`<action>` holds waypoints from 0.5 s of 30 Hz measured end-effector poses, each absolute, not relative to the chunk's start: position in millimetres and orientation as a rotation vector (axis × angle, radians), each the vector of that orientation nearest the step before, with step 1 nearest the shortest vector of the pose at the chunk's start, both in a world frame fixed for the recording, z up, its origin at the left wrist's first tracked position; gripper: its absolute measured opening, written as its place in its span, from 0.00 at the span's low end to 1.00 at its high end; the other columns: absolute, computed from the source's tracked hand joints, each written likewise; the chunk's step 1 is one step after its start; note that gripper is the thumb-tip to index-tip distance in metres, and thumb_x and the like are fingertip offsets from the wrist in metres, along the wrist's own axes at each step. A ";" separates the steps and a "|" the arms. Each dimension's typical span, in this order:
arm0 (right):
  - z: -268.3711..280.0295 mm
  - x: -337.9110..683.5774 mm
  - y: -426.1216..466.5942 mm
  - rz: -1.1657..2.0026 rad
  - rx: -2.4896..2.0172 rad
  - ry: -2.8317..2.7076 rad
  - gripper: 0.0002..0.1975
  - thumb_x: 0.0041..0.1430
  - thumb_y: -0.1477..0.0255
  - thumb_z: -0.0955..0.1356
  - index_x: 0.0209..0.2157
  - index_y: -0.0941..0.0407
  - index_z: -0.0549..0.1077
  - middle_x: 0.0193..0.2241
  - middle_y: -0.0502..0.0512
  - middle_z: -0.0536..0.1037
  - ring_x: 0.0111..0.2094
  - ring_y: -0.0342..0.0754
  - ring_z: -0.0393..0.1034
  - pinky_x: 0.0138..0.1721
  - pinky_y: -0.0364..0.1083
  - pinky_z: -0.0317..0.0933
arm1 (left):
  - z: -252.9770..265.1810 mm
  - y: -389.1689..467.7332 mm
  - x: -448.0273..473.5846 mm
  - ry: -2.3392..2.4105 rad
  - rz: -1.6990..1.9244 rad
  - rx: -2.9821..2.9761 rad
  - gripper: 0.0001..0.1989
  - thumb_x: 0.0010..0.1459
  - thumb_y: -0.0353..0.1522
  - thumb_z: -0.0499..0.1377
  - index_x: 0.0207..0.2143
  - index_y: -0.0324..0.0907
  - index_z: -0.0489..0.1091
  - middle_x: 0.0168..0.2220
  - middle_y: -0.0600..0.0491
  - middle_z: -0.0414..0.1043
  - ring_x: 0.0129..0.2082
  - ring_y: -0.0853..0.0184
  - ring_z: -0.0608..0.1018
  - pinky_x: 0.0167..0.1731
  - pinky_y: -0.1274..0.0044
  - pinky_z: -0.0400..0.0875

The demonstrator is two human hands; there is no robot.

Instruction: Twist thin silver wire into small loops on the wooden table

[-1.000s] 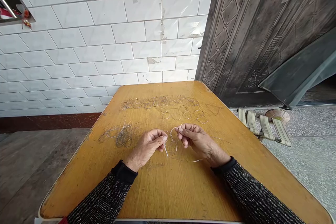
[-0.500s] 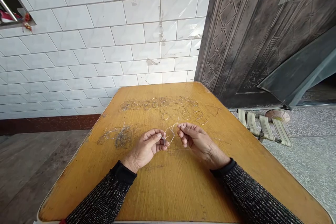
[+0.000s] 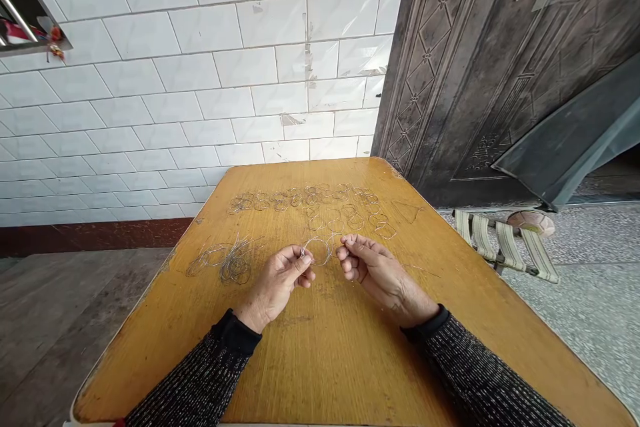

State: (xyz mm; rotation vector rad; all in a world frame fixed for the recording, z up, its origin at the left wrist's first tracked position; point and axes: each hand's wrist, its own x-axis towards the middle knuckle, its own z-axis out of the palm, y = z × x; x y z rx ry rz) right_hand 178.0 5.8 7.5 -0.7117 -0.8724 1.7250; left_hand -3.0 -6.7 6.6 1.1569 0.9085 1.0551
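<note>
A thin wire loop hangs between the two hands just above the middle of the table. The left hand pinches one side of it between thumb and forefinger, and the right hand pinches the other side the same way. A loose bundle of wire lies near the left edge. Finished wire rings lie in rows toward the far edge.

Your wire loop now sits lower and rounder between your left hand and right hand, closer to the table. The long loose tail below it is gone from view. Both hands sit slightly farther up the table.
</note>
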 end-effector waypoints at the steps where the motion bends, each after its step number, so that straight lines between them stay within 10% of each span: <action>1: 7.4 178.2 5.7 1.722 -0.718 -0.879 0.11 0.46 0.66 0.71 0.27 0.58 0.68 0.23 0.49 0.72 0.19 0.37 0.64 0.19 0.37 0.61 | 6.7 -6.9 -2.9 0.946 1.057 1.203 0.12 0.49 0.38 0.59 0.30 0.39 0.65 0.27 0.55 0.64 0.25 0.74 0.69 0.24 0.81 0.63; 15: 4.1 175.1 2.9 1.543 -0.814 -1.140 0.13 0.47 0.62 0.69 0.25 0.58 0.68 0.25 0.50 0.70 0.22 0.38 0.64 0.21 0.37 0.59 | 8.3 -5.1 -0.4 1.155 1.304 1.379 0.07 0.47 0.32 0.58 0.29 0.39 0.65 0.29 0.54 0.66 0.28 0.72 0.70 0.30 0.79 0.64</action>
